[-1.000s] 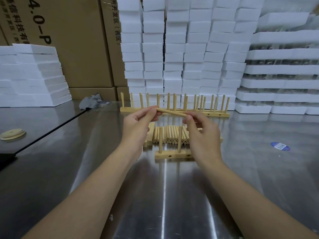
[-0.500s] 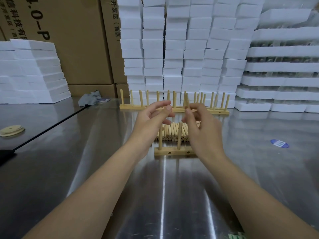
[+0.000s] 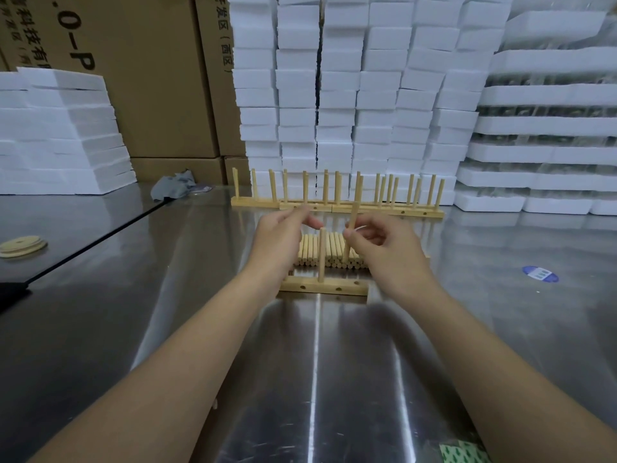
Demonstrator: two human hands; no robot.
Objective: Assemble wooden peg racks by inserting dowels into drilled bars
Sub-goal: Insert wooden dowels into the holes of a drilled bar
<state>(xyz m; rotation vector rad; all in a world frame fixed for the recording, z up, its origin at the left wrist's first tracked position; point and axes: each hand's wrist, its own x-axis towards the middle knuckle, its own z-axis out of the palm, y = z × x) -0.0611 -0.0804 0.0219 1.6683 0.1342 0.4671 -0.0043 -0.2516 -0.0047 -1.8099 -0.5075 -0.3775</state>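
A short drilled wooden bar (image 3: 324, 286) lies on the steel table with one dowel (image 3: 322, 259) standing upright in it. My right hand (image 3: 387, 255) pinches another dowel (image 3: 351, 228) between thumb and fingers. That dowel is nearly upright, just above the bar's right part. My left hand (image 3: 282, 238) hovers above the bar's left end. Its fingers are blurred and loosely curled, and no dowel shows in them. A pile of loose dowels (image 3: 334, 250) lies flat just behind the bar, partly hidden by both hands.
Finished peg racks (image 3: 337, 206) stand in a row at the back. Behind them rise stacks of white foam blocks (image 3: 350, 95) and cardboard boxes (image 3: 150, 78). A grey rag (image 3: 172, 188), a wooden disc (image 3: 21, 246) at the left and a blue sticker (image 3: 540, 274) at the right lie on the table.
A second ago both hands held a dowel level between them. Now the right hand alone holds it upright and lower, and the left hand has let go.
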